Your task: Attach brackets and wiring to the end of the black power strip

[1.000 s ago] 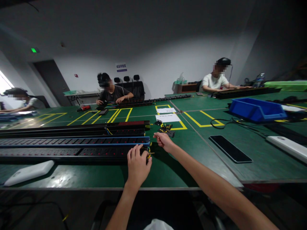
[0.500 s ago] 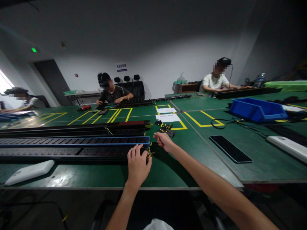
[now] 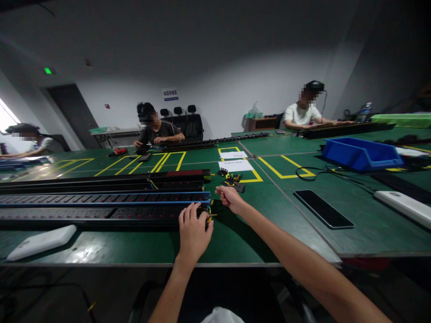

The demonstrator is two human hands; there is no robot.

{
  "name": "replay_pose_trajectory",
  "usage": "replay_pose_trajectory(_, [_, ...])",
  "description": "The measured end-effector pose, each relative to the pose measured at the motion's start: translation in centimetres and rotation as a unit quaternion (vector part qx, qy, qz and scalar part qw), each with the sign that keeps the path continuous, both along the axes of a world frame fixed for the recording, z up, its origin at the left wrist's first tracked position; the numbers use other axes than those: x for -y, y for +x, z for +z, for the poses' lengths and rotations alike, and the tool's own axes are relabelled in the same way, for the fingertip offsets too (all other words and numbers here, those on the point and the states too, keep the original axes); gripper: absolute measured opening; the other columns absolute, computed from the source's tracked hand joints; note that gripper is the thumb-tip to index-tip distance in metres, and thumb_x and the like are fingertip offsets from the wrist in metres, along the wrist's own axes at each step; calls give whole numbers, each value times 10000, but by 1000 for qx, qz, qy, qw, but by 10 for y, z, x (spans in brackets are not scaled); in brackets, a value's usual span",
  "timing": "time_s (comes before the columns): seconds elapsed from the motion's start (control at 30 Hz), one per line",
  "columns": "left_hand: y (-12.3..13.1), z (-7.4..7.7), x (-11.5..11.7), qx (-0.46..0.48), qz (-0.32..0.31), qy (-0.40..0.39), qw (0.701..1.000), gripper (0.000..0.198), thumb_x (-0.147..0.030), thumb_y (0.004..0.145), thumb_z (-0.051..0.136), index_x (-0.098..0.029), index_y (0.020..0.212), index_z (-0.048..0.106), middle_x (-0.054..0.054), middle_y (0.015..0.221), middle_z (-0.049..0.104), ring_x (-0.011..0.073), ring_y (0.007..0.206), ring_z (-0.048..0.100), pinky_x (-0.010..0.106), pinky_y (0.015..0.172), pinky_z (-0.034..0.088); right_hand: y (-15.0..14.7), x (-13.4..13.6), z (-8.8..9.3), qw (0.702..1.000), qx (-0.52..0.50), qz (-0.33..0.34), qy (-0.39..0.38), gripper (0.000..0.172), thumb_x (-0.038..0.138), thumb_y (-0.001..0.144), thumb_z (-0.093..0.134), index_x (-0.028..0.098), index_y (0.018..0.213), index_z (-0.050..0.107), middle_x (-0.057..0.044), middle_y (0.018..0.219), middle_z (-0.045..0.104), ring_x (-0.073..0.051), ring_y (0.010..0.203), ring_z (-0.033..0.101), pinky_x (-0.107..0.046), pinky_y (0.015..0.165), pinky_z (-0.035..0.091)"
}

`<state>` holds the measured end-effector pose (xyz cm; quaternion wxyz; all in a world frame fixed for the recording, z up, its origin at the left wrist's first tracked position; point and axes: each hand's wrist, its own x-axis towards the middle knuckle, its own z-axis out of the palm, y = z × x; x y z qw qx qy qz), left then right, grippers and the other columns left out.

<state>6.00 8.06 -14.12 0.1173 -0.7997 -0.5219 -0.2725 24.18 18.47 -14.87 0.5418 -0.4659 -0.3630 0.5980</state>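
Note:
My left hand is closed over the right end of the nearest long black socket strip, where short yellow and green wires stick out. My right hand hovers just beyond that end with fingers pinched together; whatever is between the fingertips is hidden or too small to name. Behind the black strip runs a similar strip with blue edges. Small black brackets with yellow bits lie just past my right fingertips.
More black rails lie parallel behind. A white device sits front left. To the right are a phone, a white power bank, cables and a blue bin. Paper labels lie mid-table. Three people sit at tables beyond.
My two hands and the strips hold the same position. Across the table, the person in dark clothing has shifted their hands slightly to the left.

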Motion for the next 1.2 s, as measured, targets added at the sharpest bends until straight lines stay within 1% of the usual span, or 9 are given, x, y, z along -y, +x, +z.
replay_pose_trajectory(0.23, [0, -1, -1, 1, 1, 3, 1000, 117, -292, 871, 635, -237, 936, 714, 108, 1357, 604, 325, 1324, 487, 550, 1126, 358, -2, 3, 6, 1000, 8, -2, -3, 187, 300, 803, 627, 157, 686, 592, 94, 448, 346, -47, 381, 242, -189, 371, 147])
replay_pose_trajectory(0.7, [0, 0, -1, 8, -7, 15, 1000, 105, -277, 864, 635, -231, 915, 715, 116, 1334, 618, 333, 1305, 501, 562, 1107, 378, -2, 5, 9, 1000, 9, -3, -9, 184, 305, 799, 641, 158, 701, 589, 99, 446, 348, -45, 377, 251, -187, 370, 150])
replay_pose_trajectory(1.0, [0, 0, 0, 19, -13, 16, 1000, 102, -270, 862, 631, -237, 906, 717, 111, 1328, 620, 338, 1302, 501, 574, 1107, 378, -2, 3, 5, 1000, 7, -5, -2, 186, 309, 796, 646, 158, 700, 595, 97, 455, 357, -44, 372, 256, -189, 370, 156])
replay_pose_trajectory(1.2, [0, -1, -1, 9, -9, 12, 1000, 113, -277, 870, 625, -234, 924, 715, 113, 1340, 610, 337, 1305, 496, 573, 1108, 374, -3, 4, 7, 1000, 5, -9, -5, 188, 292, 806, 621, 155, 681, 588, 98, 447, 335, -42, 366, 241, -184, 367, 140])
